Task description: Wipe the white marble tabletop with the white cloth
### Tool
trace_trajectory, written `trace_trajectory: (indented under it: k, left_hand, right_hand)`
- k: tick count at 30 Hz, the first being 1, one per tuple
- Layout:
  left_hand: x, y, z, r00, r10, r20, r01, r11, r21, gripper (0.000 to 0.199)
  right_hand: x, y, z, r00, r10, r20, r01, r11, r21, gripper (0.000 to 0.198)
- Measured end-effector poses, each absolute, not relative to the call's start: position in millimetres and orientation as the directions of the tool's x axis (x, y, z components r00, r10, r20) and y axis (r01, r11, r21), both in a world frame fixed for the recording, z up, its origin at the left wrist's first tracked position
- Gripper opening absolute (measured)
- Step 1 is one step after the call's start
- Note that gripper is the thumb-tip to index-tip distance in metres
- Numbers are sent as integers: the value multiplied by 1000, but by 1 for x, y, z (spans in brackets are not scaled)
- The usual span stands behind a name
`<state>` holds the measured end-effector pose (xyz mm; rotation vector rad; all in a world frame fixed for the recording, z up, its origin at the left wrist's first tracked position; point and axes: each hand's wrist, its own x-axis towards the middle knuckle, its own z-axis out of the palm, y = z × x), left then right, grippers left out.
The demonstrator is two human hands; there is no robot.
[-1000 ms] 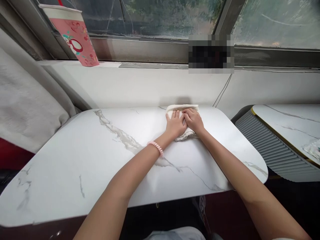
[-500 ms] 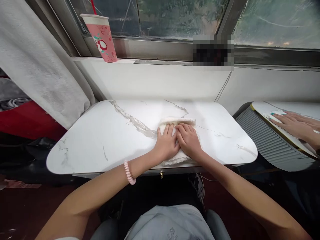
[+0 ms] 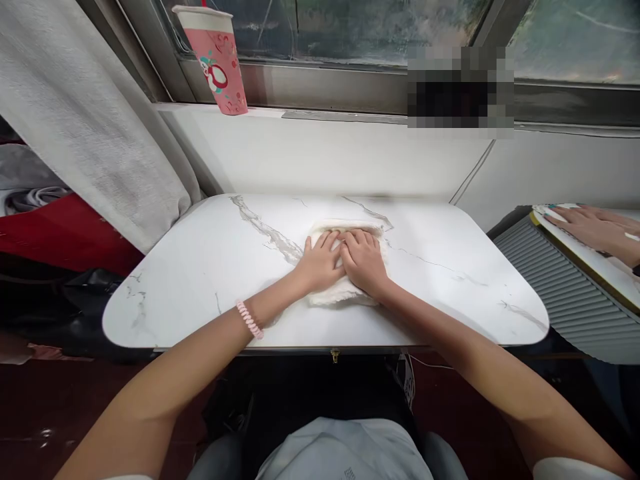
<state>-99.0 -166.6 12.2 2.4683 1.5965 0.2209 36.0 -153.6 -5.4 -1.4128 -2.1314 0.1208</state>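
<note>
A folded white cloth [image 3: 345,291] lies on the white marble-patterned tabletop [image 3: 440,293], near its middle. My left hand [image 3: 321,261] rests flat on the cloth's left part, fingers spread and pointing toward the wall. A pink coiled band [image 3: 249,320] circles my left wrist. Beside it, my right hand [image 3: 363,260] presses palm-down on the cloth, fingers extended and close together. The two hands touch or nearly touch at the thumbs. Cloth shows around them at the back, front and right; the part underneath is hidden.
A pink paper cup [image 3: 217,67] stands on the window ledge at the back left. A grey curtain [image 3: 115,133] hangs by the table's left end. At right, another person's hands [image 3: 595,230] rest over a second table with a ribbed side [image 3: 580,287]. A small brass latch [image 3: 335,357] sits below the front edge.
Both my hands and the cloth have slid away from the front edge, toward the wall. The view has shifted somewhat. The other person's hands have moved on their table.
</note>
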Motion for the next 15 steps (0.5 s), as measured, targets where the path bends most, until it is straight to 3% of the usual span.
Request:
trace_trajectory:
  k: [15]
  left_hand:
    - [-138,-29,2,306,947,93,923,-319,214,53]
  right_hand:
    - [-9,-19,-6,-207,883,421,774,410,-482,31]
